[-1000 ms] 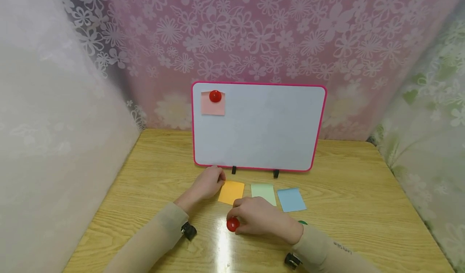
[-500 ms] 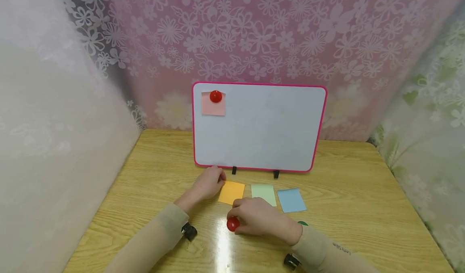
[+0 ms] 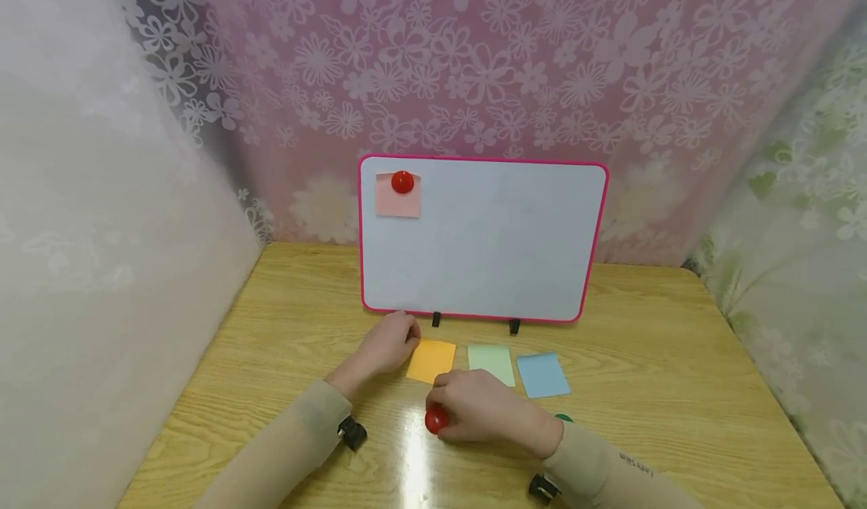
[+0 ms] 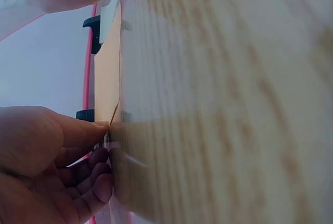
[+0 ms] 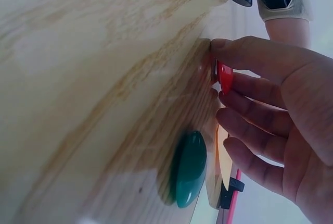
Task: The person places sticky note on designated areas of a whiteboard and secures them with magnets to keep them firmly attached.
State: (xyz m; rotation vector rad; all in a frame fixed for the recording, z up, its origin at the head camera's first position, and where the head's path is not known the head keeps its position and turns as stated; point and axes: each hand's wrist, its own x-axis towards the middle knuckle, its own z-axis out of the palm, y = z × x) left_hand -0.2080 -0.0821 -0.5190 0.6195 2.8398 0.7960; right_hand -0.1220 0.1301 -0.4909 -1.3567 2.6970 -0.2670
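My left hand (image 3: 387,343) is at the left edge of an orange sticky note (image 3: 431,360) lying on the table, and the left wrist view shows thumb and finger pinching its corner (image 4: 112,117). Low over the tabletop, in front of that note, my right hand (image 3: 477,403) holds a round, domed red magnet (image 3: 436,420) between thumb and fingers. The same red magnet (image 5: 225,77) shows edge-on in the right wrist view, its far side hidden by the fingers. A green magnet (image 5: 191,169) lies on the table beside the right hand, mostly hidden by the wrist in the head view.
A pink-framed whiteboard (image 3: 501,245) stands behind the hands on black feet (image 3: 515,327). On its upper left, another red magnet (image 3: 403,182) holds a pink note (image 3: 396,206). A pale green note (image 3: 492,361) and a blue note (image 3: 543,375) lie right of the orange one.
The red magnet in my right fingers has shifted very slightly to the right. My left hand has stayed at the orange note.
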